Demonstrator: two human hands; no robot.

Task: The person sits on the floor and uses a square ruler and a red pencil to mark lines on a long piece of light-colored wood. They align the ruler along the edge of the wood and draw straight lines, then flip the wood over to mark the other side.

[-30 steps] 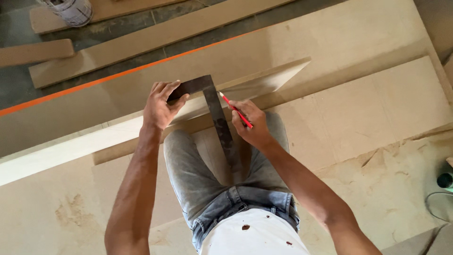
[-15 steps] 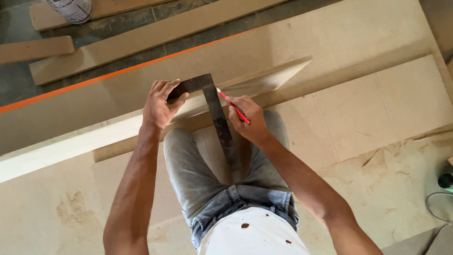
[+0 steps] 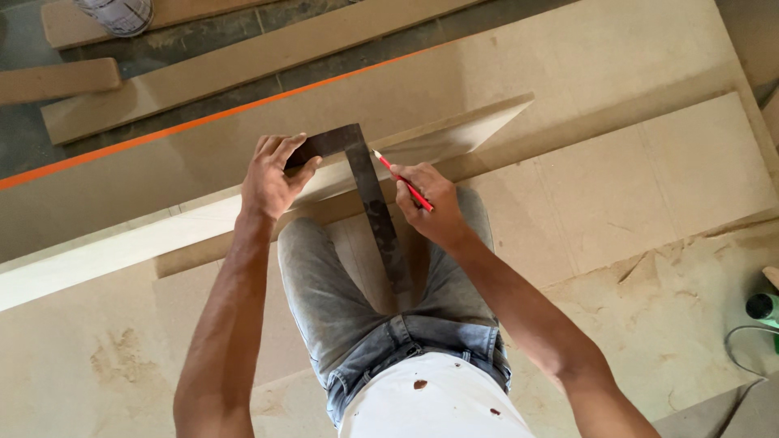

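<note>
My left hand grips the short arm of a dark metal try square, pressing it against the far edge of a long pale board that lies across my knees. The square's long blade runs back toward my lap. My right hand holds a red pencil with its tip touching the board right beside the blade, near the square's corner.
A large brown sheet with an orange edge strip lies beyond the board. Loose brown offcuts and another person's shoe are at top left. Stacked brown panels spread to the right; a green tool with a cable sits at the right edge.
The pencil tip has slid slightly along the blade toward the square's corner. My left hand and the square have stayed in place on the board.
</note>
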